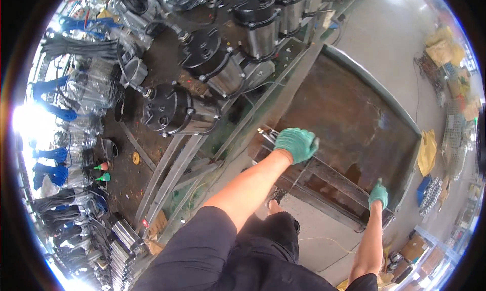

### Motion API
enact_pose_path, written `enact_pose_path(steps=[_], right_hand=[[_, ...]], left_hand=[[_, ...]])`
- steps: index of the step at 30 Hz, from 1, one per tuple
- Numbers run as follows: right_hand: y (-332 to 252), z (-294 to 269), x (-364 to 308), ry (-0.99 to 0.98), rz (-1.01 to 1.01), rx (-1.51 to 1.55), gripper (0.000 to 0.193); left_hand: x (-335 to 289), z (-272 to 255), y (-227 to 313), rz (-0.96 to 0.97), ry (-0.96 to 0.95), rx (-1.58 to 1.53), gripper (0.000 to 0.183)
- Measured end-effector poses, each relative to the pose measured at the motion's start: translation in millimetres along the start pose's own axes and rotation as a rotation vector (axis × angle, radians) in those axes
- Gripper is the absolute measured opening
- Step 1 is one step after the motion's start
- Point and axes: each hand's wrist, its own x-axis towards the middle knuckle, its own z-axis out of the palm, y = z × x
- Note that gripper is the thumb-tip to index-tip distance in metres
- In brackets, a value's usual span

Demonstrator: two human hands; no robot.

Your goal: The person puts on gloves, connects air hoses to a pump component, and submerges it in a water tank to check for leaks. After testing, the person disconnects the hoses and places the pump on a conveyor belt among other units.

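Note:
My left hand [296, 145], in a green glove, is closed at the left end of a long dark metal bar [340, 178]. Metal fittings [268, 135] stick out just left of that fist. Toward the right end of the same bar, my green-gloved right hand [378, 195] is closed, one digit pointing up. Both palms are hidden, so the exact grip does not show. The bar lies across the near part of a large metal tray [349, 108] with a brown, stained, wet-looking bottom and a raised grey rim.
Several steel pumps with black motor tops [179, 108] lie on a dark workbench [124, 144] to the left. Coiled cables [76, 45] and plastic-wrapped parts line the far left. A yellow bag [428, 151] and silvery chain-like parts [430, 192] lie right of the tray.

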Motion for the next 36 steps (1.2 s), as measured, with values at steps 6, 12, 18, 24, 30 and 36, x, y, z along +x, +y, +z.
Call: enact_pose_path(steps=[6,12,18,24,30,36], right_hand=[[-23.4,-24.0,-43.3,-0.167,0.011,-0.018,0.076],[-22.2,-35.3,-79.7,-0.244,0.051,0.156,0.067],[-8.0,-21.4,-93.5,-0.08,0.074,0.441,0.06],[9.0,0.9,-174.6,0.597,-0.152,0.975,0.04],[166.1,16.4,-374.2,-0.171,-0.218,0.86,0.047],[433.4,104.8,-495.6,-0.115,0.7,1.432,0.063]], left_hand=[[-6.9,-9.4,-2.7,-0.038,-0.077,0.083,0.035],[-11.5,-0.2,-17.0,0.039,-0.049,0.274,0.038],[-7.4,5.4,-42.5,0.07,0.023,0.402,0.045],[-0.2,10.8,-83.0,0.116,0.028,0.443,0.058],[-1.5,8.7,-77.0,0.141,-0.037,0.397,0.059],[-15.5,-3.7,14.6,0.195,-0.095,0.362,0.04]])
